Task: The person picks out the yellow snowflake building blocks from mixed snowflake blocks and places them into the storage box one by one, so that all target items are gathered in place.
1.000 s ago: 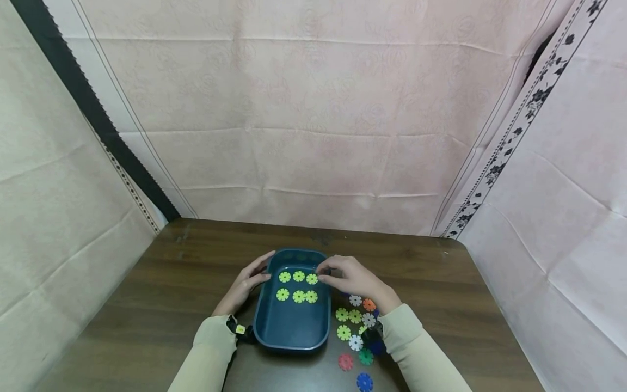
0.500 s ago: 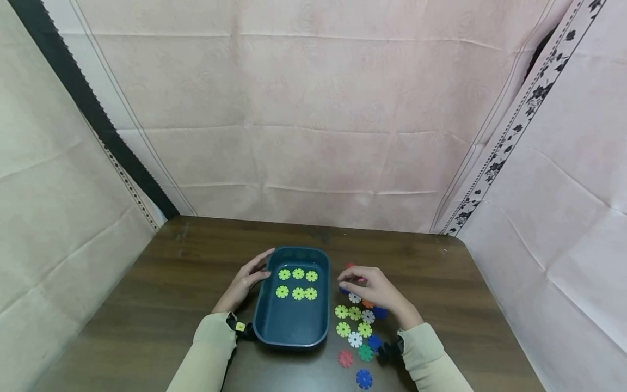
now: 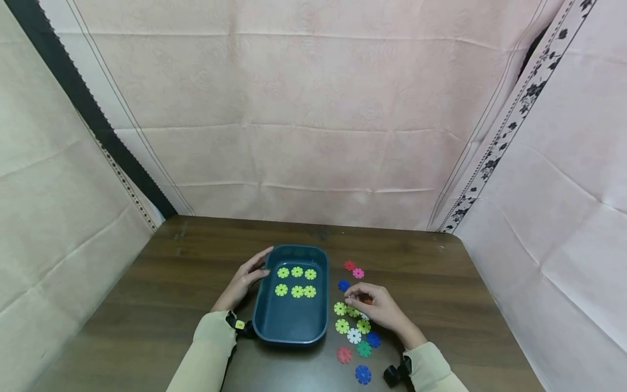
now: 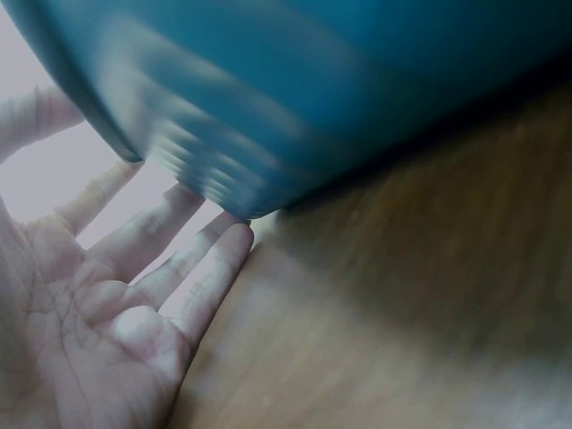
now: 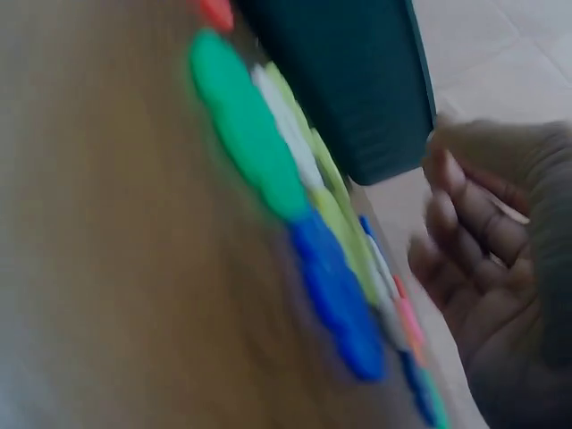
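Pale creased cloth hangs behind and on both sides of a brown wood-grain tabletop. On it stands a dark blue tray, and the head view alone shows its inside: six yellow-green notched discs in two rows of three, the middle and right ones of the near row touching. The left hand lies against the tray's left side, fingers extended and grasping nothing. Its palm, hidden from above, shows in the left wrist view, with fingertips at the tray's outer wall.

Right of the tray lie loose discs, among them a pink disc, a green disc, a white disc and a blue disc. Above this group hangs the right hand, fingers loosely bent, released as far as the views show; it partly covers an orange disc. The blurred right wrist view shows several discs nearly edge-on, flat on the tabletop, and a pale tiled floor beyond.
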Demonstrator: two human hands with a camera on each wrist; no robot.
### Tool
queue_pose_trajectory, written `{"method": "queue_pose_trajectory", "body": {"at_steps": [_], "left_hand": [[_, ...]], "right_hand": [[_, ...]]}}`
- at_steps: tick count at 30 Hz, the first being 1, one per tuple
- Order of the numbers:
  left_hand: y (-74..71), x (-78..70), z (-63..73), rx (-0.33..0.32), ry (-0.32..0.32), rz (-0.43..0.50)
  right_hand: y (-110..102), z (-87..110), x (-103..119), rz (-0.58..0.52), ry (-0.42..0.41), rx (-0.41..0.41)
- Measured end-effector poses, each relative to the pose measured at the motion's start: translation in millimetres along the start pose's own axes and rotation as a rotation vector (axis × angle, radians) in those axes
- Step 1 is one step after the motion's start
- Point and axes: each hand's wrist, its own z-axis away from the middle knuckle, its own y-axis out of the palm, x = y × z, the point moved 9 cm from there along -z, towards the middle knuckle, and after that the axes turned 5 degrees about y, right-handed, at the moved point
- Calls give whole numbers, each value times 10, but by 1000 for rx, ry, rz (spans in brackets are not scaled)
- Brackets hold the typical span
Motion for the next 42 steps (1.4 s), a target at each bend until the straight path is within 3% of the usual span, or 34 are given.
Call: {"method": "queue_pose_trajectory", "body": {"at_steps": [5,16,22,29,42], "left_hand": [[-4,6,3,-2,-12,-7],[-16,35,-68,-15,-19,-8],[-2,-16,-93,2,5,0],[-7,52,14,-15,-44,1],[-16,59,-3,-7,-23,-20]], "right_hand": [[46,42,-100,73,-16,-39],[75,-7,-75,302,-45,-13],[76,-38,-64,314,-34,1],[165,28,-73,293,-1,17],[192,28,-39,311,-50,22]]}}
